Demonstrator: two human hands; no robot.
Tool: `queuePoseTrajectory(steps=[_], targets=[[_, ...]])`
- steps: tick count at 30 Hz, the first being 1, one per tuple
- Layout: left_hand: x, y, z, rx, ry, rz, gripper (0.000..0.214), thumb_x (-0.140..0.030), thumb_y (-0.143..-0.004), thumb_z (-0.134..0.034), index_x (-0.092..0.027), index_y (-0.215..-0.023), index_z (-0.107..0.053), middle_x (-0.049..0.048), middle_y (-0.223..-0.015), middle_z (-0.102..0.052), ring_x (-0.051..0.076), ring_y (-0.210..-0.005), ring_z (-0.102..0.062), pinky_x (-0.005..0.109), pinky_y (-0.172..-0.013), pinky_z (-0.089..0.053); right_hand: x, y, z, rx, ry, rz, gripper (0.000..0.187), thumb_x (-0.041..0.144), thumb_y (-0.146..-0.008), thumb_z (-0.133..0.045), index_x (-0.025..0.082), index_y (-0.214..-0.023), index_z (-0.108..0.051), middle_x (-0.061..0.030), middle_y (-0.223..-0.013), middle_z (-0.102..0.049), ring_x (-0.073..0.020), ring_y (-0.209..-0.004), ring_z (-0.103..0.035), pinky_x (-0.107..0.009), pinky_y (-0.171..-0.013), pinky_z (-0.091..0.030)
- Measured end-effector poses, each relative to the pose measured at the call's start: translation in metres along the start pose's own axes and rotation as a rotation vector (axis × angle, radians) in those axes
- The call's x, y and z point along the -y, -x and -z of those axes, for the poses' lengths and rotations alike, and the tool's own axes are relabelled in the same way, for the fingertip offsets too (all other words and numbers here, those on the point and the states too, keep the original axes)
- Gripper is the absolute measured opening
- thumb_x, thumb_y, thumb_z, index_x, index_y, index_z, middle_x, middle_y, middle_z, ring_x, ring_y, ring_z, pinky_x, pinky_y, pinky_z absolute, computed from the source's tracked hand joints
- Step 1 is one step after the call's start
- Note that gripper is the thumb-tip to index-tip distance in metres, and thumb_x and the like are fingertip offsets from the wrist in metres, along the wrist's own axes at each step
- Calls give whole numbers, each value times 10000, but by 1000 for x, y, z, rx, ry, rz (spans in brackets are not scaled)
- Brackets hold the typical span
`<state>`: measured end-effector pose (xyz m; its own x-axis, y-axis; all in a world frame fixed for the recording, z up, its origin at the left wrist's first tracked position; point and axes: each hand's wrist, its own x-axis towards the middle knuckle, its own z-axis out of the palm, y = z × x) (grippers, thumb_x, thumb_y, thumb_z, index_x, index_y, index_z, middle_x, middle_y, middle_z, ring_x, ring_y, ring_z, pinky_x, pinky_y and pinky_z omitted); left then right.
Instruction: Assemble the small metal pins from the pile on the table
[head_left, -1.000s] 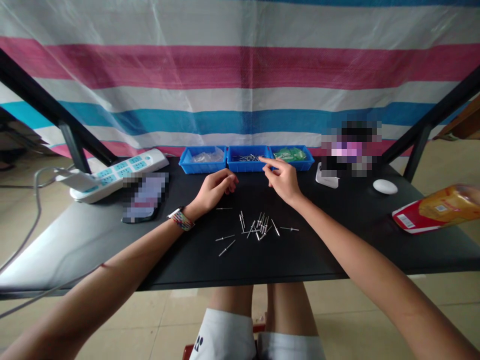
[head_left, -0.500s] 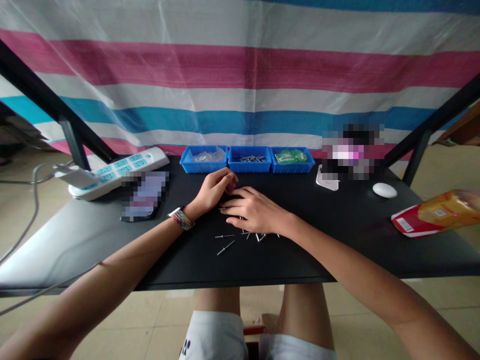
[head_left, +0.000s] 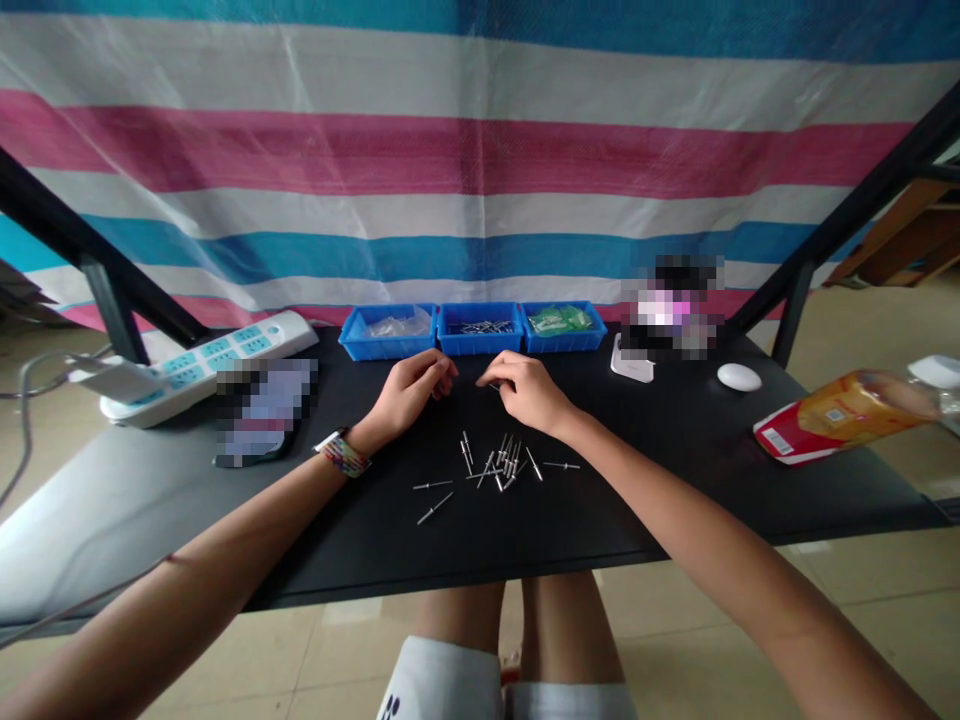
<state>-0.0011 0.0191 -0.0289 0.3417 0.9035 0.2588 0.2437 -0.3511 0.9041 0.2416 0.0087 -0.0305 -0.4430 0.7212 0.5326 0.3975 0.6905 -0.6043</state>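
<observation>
The black worktop (head_left: 337, 550) carries all parts. A row of three blue trays (head_left: 480, 345) stands along its rear edge; the middle tray contains metal rivets. A white power strip (head_left: 217, 362) lies at the left. The left hand (head_left: 405, 395) is loosely curled in front of the trays; its contents cannot be determined. The right hand (head_left: 534, 395), just beside it, pinches a partly hidden rivet (head_left: 493, 385) between thumb and forefinger. Loose rivets (head_left: 515, 465) lie clustered on the worktop, nearer the front edge than both hands.
</observation>
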Motion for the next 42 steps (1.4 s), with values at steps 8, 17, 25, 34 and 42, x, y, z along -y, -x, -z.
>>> queuePoseTrajectory(steps=[8, 17, 25, 34, 42], targets=[[-3, 1, -1, 8, -9, 28, 391, -519, -1020, -569, -160, -928, -695, 39, -753, -661, 169, -694, -639, 272, -624, -485, -17, 2, -1, -7, 128, -37, 215, -15, -867, -721, 179, -926, -792, -67, -988, -669, -207, -915, -676, -357, -871, -561], [-15, 3, -3, 82, -12, 1, 346, -502, -937, -719, -166, -1016, -708, 31, -795, -678, 173, -725, -632, 275, -653, -495, -5, 0, -3, -7, -43, -36, 162, 83, -944, -689, 194, -1009, -787, -62, -987, -763, -209, -927, -702, -354, -869, -551], [-12, 4, -5, 72, -44, -54, 288, -429, -918, -764, -175, -1031, -691, 13, -787, -655, 148, -686, -597, 251, -617, -461, -6, 0, -16, -71, -456, -287, 150, 203, -901, -723, 192, -1051, -715, -32, -881, -794, -211, -861, -785, -361, -869, -597], [-10, 3, -6, 48, -66, -33, 395, -566, -958, -700, -173, -928, -678, 32, -789, -683, 155, -693, -640, 261, -645, -518, -5, 0, -18, -107, -644, -356, 217, 362, -879, -781, 203, -988, -682, -19, -834, -762, -203, -801, -783, -364, -809, -642], [-5, 3, -5, 5, -102, -1, 499, -638, -971, -658, -176, -783, -648, 33, -725, -668, 150, -651, -610, 253, -606, -487, 1, -1, -13, -118, -670, -343, 258, 294, -768, -844, 200, -933, -669, -26, -883, -758, -195, -847, -768, -367, -844, -637]])
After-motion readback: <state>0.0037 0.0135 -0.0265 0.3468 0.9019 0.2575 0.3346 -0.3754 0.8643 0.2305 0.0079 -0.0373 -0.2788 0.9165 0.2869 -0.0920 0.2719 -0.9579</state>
